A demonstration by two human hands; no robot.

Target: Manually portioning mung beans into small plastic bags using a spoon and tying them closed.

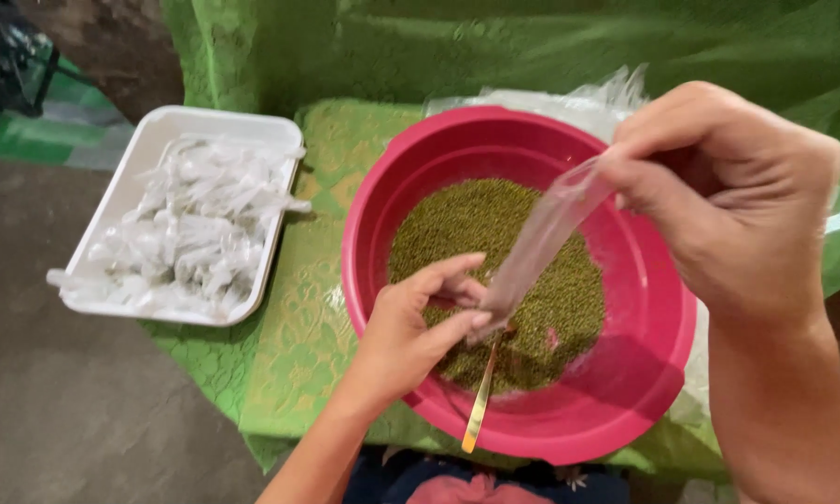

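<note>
We see a narrow clear plastic bag stretched over the pink basin of green seeds, its top pinched in the right hand, its bottom pinched in the left hand above a gold spoon, with a white tray of tied packets left on the green-clothed counter.

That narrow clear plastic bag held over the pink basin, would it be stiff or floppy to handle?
Probably floppy: the plastic bag runs taut only between the right hand and left hand. It looks thin and see-through, so likely very light and easily crumpled, perhaps slippery.
</note>
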